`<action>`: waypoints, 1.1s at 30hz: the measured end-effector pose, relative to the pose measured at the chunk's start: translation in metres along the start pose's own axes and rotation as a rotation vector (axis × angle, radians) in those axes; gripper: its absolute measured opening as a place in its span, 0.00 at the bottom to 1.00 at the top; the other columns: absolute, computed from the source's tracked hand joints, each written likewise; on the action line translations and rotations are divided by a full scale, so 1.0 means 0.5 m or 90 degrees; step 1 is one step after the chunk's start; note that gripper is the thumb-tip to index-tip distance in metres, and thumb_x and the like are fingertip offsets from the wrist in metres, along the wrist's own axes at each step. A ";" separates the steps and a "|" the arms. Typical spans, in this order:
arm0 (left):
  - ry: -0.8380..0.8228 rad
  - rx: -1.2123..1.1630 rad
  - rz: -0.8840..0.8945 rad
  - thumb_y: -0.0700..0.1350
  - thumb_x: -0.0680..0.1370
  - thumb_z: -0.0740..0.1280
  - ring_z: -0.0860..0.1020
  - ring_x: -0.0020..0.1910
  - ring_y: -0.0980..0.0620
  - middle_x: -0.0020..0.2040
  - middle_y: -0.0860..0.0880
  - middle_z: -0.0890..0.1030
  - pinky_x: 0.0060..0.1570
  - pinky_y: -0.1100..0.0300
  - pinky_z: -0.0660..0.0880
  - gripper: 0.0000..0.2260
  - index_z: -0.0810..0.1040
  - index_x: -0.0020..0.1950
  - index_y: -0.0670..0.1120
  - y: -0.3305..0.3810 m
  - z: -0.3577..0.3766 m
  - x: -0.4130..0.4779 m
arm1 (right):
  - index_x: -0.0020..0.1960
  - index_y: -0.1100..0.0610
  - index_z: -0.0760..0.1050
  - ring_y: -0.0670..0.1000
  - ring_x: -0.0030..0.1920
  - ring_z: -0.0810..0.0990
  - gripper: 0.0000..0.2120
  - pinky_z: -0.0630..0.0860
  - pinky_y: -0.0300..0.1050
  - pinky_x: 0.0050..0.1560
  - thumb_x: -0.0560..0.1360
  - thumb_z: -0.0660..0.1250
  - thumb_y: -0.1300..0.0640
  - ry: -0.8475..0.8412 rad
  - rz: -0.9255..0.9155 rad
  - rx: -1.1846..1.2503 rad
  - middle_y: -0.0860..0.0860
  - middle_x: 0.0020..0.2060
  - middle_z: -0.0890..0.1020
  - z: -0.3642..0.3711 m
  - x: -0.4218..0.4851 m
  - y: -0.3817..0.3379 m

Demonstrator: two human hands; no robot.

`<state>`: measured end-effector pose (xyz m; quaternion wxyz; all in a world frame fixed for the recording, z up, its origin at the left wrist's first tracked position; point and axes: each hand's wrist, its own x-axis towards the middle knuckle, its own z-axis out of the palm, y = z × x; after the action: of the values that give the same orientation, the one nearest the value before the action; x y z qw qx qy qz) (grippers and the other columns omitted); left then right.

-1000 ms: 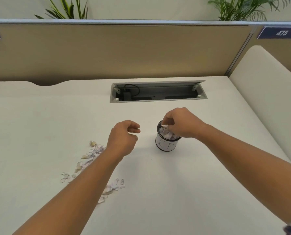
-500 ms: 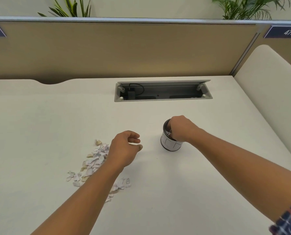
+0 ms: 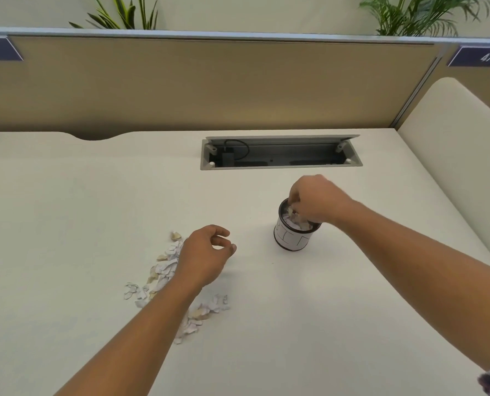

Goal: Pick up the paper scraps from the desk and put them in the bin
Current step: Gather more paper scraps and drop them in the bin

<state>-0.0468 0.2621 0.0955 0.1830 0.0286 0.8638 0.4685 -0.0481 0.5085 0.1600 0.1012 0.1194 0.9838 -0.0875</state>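
Note:
A small white bin (image 3: 292, 238) with a dark rim stands on the desk right of centre, filled with paper scraps. My right hand (image 3: 316, 200) is over its mouth, fingertips bunched and dipped among the scraps at the rim. A strip of torn white and tan paper scraps (image 3: 160, 270) lies on the desk to the left, and more scraps (image 3: 206, 310) lie on the other side of my left forearm. My left hand (image 3: 206, 254) hovers just above this strip with fingers loosely curled and apart, holding nothing.
An open cable tray (image 3: 281, 152) is sunk into the white desk (image 3: 66, 210) behind the bin. A tan partition (image 3: 209, 87) closes the back. A cream side panel (image 3: 461, 155) rises along the right edge.
My right hand pushed down into the bin, then lifted slightly with fingertips still at the rim. My left hand stayed over the scraps, its fingers a little more apart. The view shifted slightly.

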 end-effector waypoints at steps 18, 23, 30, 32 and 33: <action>0.083 0.205 -0.052 0.56 0.68 0.75 0.77 0.48 0.50 0.57 0.52 0.73 0.46 0.57 0.73 0.23 0.75 0.60 0.54 -0.240 -0.200 -0.105 | 0.60 0.49 0.74 0.50 0.53 0.79 0.25 0.73 0.43 0.49 0.68 0.71 0.38 -0.087 0.087 0.283 0.48 0.53 0.79 0.279 -0.222 -0.261; 0.086 0.204 -0.023 0.55 0.69 0.75 0.78 0.51 0.49 0.59 0.51 0.72 0.48 0.56 0.75 0.23 0.74 0.62 0.55 -0.261 -0.200 -0.134 | 0.63 0.46 0.70 0.53 0.51 0.78 0.30 0.73 0.45 0.46 0.66 0.69 0.34 -0.074 0.069 0.264 0.49 0.54 0.72 0.319 -0.246 -0.326; 0.047 0.227 0.032 0.55 0.70 0.73 0.78 0.52 0.51 0.58 0.53 0.72 0.48 0.56 0.74 0.25 0.71 0.64 0.55 -0.259 -0.198 -0.143 | 0.59 0.48 0.73 0.53 0.46 0.76 0.14 0.71 0.44 0.40 0.73 0.65 0.49 -0.065 -0.014 0.171 0.48 0.51 0.71 0.330 -0.250 -0.367; 0.012 0.252 0.058 0.54 0.69 0.74 0.77 0.53 0.51 0.59 0.53 0.72 0.49 0.55 0.76 0.27 0.71 0.66 0.55 -0.259 -0.193 -0.144 | 0.57 0.49 0.75 0.54 0.47 0.77 0.11 0.71 0.44 0.41 0.75 0.63 0.52 -0.059 -0.015 0.175 0.49 0.51 0.73 0.332 -0.249 -0.369; -0.001 0.267 0.069 0.53 0.69 0.74 0.77 0.53 0.51 0.58 0.53 0.71 0.49 0.55 0.76 0.28 0.71 0.66 0.55 -0.259 -0.190 -0.142 | 0.56 0.49 0.76 0.54 0.48 0.77 0.10 0.71 0.44 0.42 0.75 0.63 0.54 -0.057 -0.017 0.178 0.49 0.50 0.73 0.332 -0.248 -0.369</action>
<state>0.0028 0.0981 0.0567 0.1480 0.1127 0.9394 0.2879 0.0526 0.2726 0.0544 0.1259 0.1156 0.9581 -0.2300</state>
